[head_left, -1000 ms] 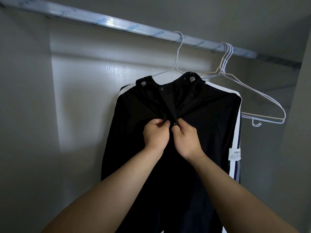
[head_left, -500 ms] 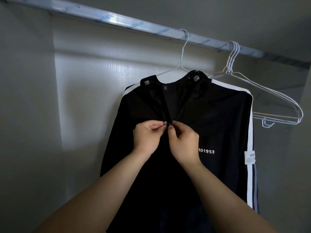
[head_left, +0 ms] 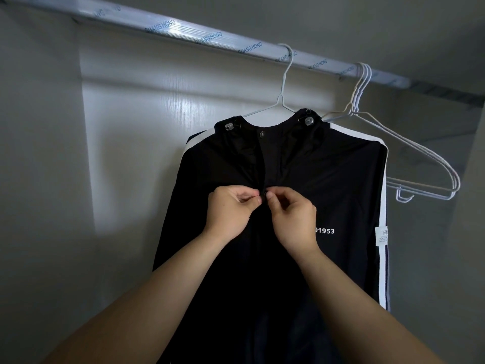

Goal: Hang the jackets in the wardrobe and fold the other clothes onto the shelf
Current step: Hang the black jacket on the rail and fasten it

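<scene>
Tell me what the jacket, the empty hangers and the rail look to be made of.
Jacket: thin black woven fabric, probably synthetic, with a faint sheen along its creases. Empty hangers: thin white wire, likely coated metal. Rail: a pale tube, perhaps metal, in glossy printed plastic wrap.

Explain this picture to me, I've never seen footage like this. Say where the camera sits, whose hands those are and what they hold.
No machine here: a person wears one wide-angle camera on the head, looking forward and down, so the bare arms entering from below are the wearer's own. The view is into a wardrobe. A black jacket with white stripes hangs on a wire hanger from the rail along the top; empty hangers hang to its right. The left hand and right hand meet at the jacket's front opening, each pinching an edge of the cloth at a small snap, probably to fasten it.
</scene>
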